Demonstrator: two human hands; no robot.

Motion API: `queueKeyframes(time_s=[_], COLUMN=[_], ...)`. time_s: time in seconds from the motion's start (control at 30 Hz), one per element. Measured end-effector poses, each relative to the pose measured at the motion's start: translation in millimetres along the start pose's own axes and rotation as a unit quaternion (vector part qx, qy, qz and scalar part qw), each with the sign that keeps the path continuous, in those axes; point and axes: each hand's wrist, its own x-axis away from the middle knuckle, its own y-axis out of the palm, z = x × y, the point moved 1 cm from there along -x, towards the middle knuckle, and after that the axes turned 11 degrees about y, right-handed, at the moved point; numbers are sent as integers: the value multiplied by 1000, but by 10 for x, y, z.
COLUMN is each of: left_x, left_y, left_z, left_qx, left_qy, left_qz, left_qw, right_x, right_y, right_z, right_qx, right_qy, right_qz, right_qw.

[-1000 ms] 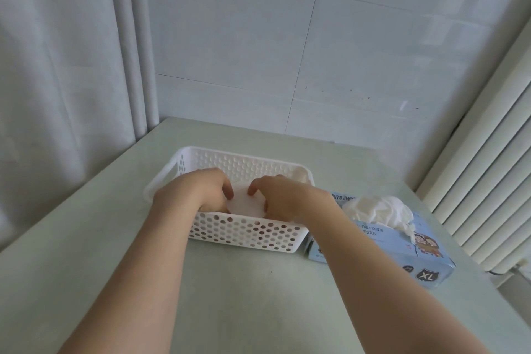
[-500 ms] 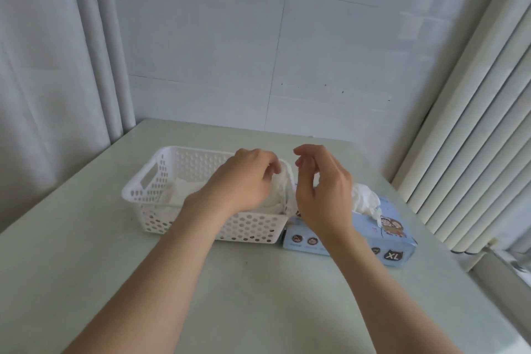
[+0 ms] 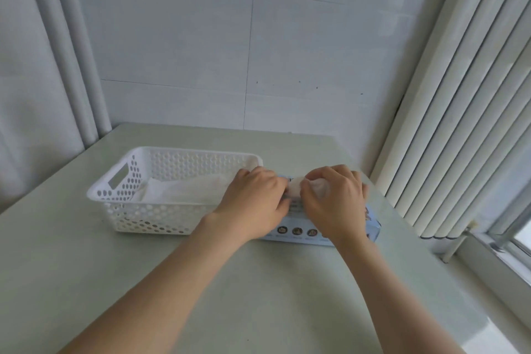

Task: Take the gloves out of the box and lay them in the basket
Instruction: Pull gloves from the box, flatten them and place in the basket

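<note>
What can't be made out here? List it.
Head view:
- Opening of the box: covered by the left hand and right hand.
- Left hand fingertips: hidden behind its knuckles, so its grip on the glove is unclear.
- Glove count in the pile inside the basket: the white layers blend.
- Print on the box: too small.

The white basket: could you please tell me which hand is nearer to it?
Left. The left hand is at the right end of the basket. The right hand is farther right, over the blue box, pinching a white glove.
</note>
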Motion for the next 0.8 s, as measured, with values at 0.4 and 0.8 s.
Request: queueKeyframes(time_s=[0.4, 0.8], left_x=[-29, 24], left_y=[141, 97], left_z=[12, 58], left_qx=[10, 29], left_qy=[-4, 12], left_qz=[10, -5], left_qw=[1000, 999], right_x=[-26, -129], right_y=[-14, -281], right_z=[51, -25], right_qx=[-93, -382], right_qy=[2, 198], right_qz=[8, 49], right_qw=[996, 901])
